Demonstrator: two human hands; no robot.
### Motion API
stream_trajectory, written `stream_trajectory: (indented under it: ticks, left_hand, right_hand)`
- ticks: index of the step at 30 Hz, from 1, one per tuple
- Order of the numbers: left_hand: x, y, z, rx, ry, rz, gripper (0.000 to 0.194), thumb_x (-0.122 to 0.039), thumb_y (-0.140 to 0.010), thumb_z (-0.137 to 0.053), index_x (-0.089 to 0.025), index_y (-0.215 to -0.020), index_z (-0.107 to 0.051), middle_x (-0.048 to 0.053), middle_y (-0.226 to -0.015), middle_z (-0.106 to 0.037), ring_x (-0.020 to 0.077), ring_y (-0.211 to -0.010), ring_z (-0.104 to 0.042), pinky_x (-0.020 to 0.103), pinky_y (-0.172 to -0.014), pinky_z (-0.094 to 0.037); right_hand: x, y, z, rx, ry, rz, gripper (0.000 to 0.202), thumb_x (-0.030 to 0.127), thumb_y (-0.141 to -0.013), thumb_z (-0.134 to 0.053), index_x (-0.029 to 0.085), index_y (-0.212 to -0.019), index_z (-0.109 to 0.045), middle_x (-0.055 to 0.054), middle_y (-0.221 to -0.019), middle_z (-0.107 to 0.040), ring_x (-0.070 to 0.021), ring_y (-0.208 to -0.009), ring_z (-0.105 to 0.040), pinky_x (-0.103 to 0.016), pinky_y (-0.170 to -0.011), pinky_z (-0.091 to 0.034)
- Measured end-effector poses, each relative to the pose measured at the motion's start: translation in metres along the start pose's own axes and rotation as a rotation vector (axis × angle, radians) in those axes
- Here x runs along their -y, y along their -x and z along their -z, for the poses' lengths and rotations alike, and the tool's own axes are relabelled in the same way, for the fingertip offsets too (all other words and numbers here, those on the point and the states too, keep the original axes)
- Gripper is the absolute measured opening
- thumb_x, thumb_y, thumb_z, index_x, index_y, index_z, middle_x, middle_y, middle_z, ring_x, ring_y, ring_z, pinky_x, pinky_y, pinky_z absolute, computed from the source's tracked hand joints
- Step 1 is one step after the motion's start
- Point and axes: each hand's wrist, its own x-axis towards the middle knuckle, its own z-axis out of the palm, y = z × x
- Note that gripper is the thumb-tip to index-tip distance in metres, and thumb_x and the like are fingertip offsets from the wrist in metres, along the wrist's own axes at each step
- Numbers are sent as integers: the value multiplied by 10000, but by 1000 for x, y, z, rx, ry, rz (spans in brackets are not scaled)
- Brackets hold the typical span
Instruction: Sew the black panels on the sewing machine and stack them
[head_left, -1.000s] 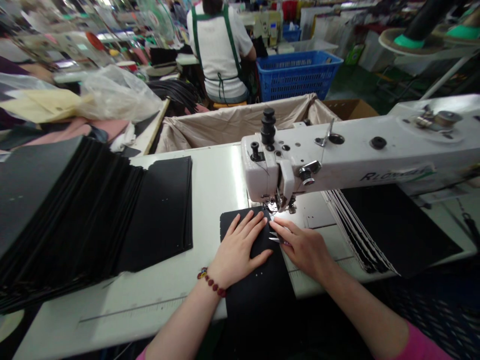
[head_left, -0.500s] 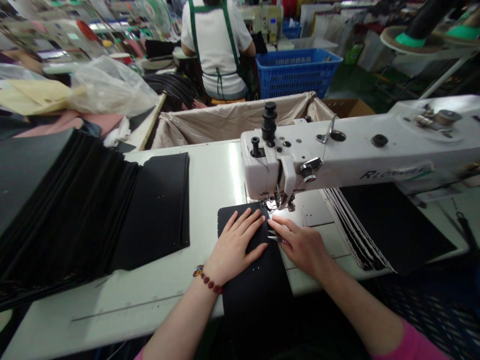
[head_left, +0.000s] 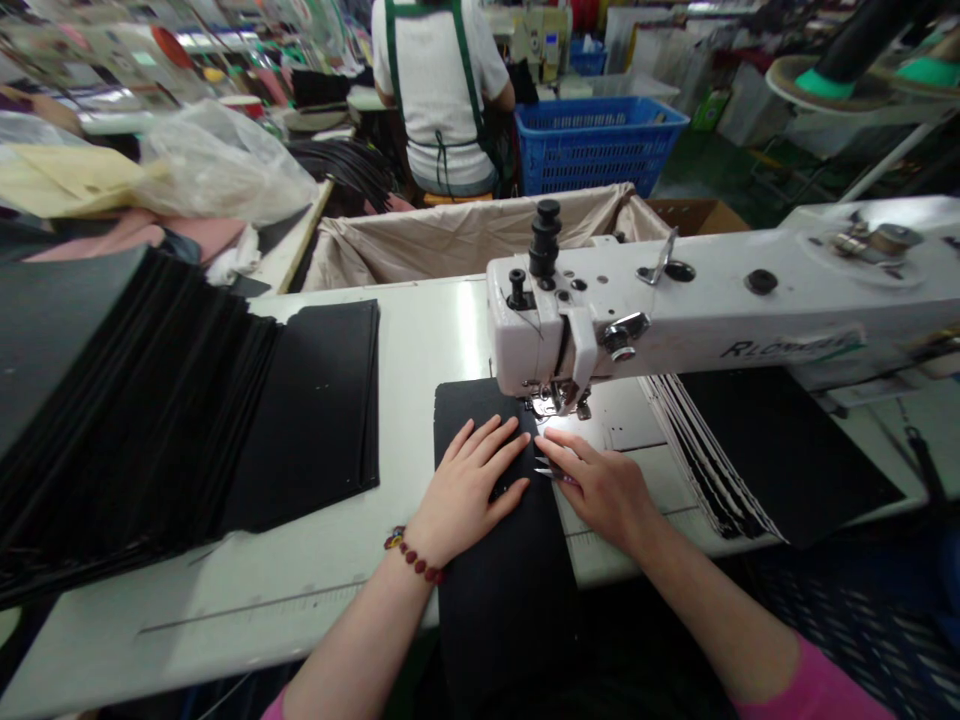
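Note:
A black leather-like panel point(head_left: 502, 590) lies on the pale sewing table, its right edge by the lit presser foot point(head_left: 551, 403) of a white sewing machine point(head_left: 675, 325). Its near end hangs over the table edge toward me. My left hand point(head_left: 466, 488) rests flat on the panel, fingers spread, with a dark red bead bracelet at the wrist. Beside the panel's right edge, my right hand point(head_left: 609, 492) is curled around small thread snips point(head_left: 550, 470), their blades pointing left. Its forefinger reaches to the panel edge just below the foot.
At left stands a thick stack of black panels point(head_left: 150, 400). More black panels with pale edges point(head_left: 780, 450) lie right of the machine. A cloth-lined bin point(head_left: 450, 240) is behind the table. Beyond it are a blue basket point(head_left: 600, 145) and a seated person point(head_left: 439, 100).
The black panel has slid away from me, so its far edge sits farther past the presser foot. Both hands stay almost in the same place.

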Motion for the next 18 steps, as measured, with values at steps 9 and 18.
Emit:
stream_trajectory:
  ticks: [9, 18]
  left_hand:
    - [0, 0, 0, -18, 14, -4, 493, -360, -942, -502, -279, -1423, -426, 38, -1522, -381, 257, -1432, -285, 528, -1191, -197]
    - [0, 1, -1, -22, -5, 5, 475, -333, -950, -492, -290, -1419, -428, 34, -1516, -390, 253, -1431, -289, 530, -1188, -208]
  right_hand:
    - [-1, 0, 1, 2, -8, -2, 510, 219, -911, -497, 315, -1410, -449, -24, -1450, -484, -197, -963, -665, -324, -793, -519]
    - [-1, 0, 0, 4, -13, -8, 532, 191, -900, -497, 323, -1412, -444, -14, -1455, -479, -194, -985, -659, -323, -811, -517]
